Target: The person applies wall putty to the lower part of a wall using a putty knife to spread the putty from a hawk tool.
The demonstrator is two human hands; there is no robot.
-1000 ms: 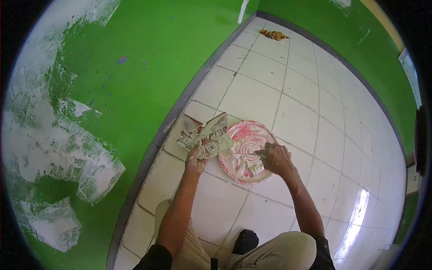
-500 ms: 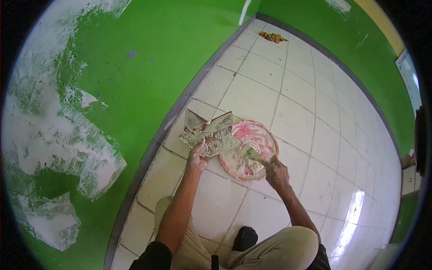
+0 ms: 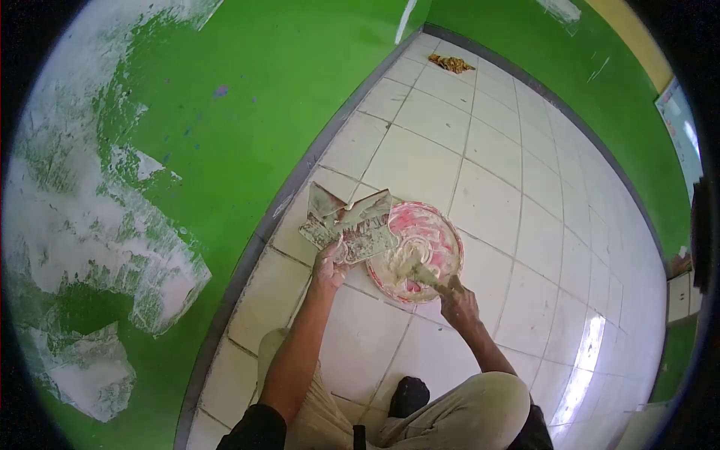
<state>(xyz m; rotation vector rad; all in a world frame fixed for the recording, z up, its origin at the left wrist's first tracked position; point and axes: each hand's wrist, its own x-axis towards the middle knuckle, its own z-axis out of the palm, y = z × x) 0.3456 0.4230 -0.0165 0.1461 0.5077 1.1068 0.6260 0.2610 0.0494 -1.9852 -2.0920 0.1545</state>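
My left hand (image 3: pixel 330 264) is closed on the lower edge of a flat, putty-smeared board (image 3: pixel 358 231) with a V-shaped notch at its top. The board's right corner overlaps the rim of a round red tub (image 3: pixel 448 288) that holds creamy white putty (image 3: pixel 401 259). In my right hand (image 3: pixel 459 303) is the handle of a putty knife (image 3: pixel 424 274), its coated blade resting down in the putty. Pink patches of the tub's inside show through the smears.
To the left rises a green wall (image 3: pixel 247 142) with rough white putty patches (image 3: pixel 169 281). Pale tiles (image 3: pixel 427 165) cover the floor, bordered by a grey skirting (image 3: pixel 300 169). A crumpled brownish cloth (image 3: pixel 451 64) lies near the far corner. My dark-covered foot (image 3: pixel 410 396) is below the tub.
My right hand has moved slightly down, and the putty knife's blade has shifted down and a little left in the tub. My left hand and the board are nearly still.
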